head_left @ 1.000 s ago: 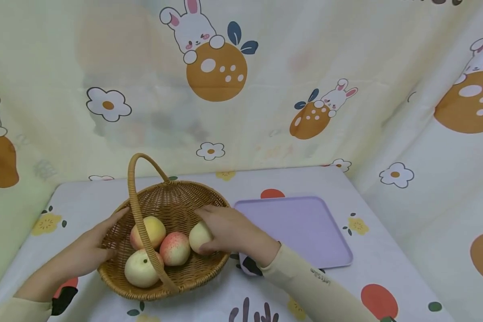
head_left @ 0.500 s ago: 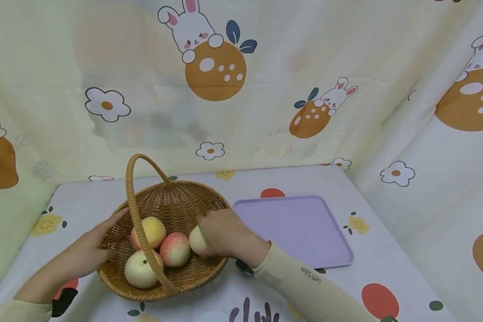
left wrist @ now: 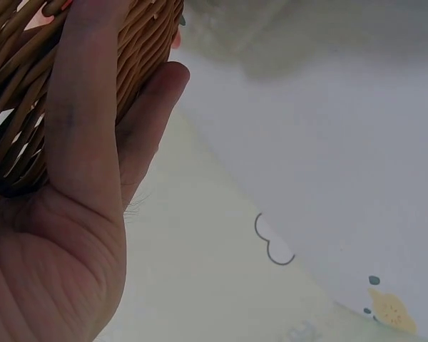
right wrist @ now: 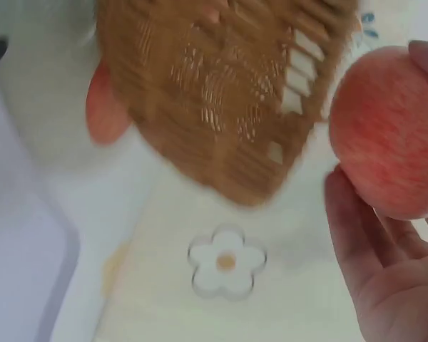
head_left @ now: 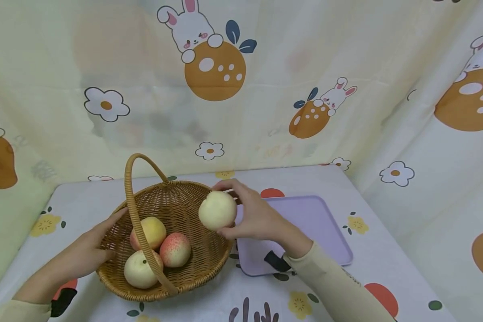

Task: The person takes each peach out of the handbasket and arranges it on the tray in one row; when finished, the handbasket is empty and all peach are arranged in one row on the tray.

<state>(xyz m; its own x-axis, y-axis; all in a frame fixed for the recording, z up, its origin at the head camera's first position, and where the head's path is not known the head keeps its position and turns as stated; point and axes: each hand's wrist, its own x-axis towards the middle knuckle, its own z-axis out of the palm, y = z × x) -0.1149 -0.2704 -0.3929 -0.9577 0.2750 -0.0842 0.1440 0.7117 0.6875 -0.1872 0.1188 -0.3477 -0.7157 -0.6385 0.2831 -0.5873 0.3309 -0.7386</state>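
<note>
While the left hand (head_left: 85, 251) rests against the side of the wicker basket (head_left: 181, 201), its fingers fairly straight and spread along the wall, the right hand (head_left: 256, 215) holds a pale peach (head_left: 217, 211) at the basket's right rim. Fingers and thumb curled round the fruit; its underside shows red from the right wrist. Three more inside, bunched left of centre: a yellow-and-red peach (head_left: 154, 231) partly behind the handle (head_left: 131, 192), a red-speckled peach (head_left: 175, 249), a cream peach (head_left: 140, 270) nearest the front. Lilac tray (head_left: 314, 223) flat on the tabletop (head_left: 201, 308), right of the basket, partly hidden by the right arm.
</note>
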